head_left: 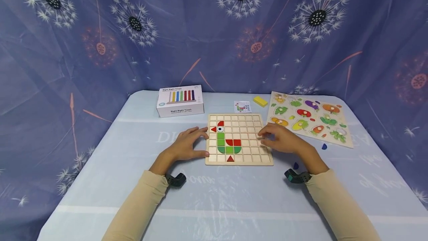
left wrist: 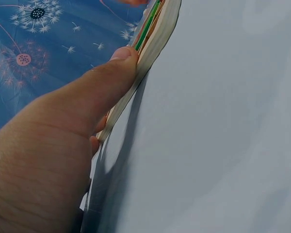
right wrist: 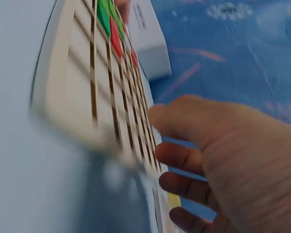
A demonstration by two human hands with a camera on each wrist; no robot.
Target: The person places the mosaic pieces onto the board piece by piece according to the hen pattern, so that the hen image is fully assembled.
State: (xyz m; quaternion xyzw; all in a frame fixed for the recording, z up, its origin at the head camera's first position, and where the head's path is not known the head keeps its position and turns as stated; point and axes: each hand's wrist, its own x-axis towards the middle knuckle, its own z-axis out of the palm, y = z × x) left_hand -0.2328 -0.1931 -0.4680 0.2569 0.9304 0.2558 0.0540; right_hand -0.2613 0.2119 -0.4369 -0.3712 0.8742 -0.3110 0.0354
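A wooden grid board (head_left: 249, 158) lies on the table with a bird figure of coloured tiles in its left half. The bird has an eye tile (head_left: 220, 129), a red triangle (head_left: 213, 129) as beak, green tiles (head_left: 220, 139) and red tiles (head_left: 237, 142). Another red triangle (head_left: 230, 158) sits in the bottom row. My left hand (head_left: 184, 145) touches the board's left edge with thumb and fingertips spread along it. At the right edge, my right hand (head_left: 281, 138) has its fingers loosely bent over the board, nothing between them; its fingers (right wrist: 182, 158) show apart in the right wrist view.
Behind the board are a picture card (head_left: 242, 106), a yellow block (head_left: 260, 101) and a white toy box (head_left: 180, 101). A vegetable puzzle board (head_left: 309, 118) lies at the right. Small dark blue pieces (head_left: 324, 146) lie near my right forearm.
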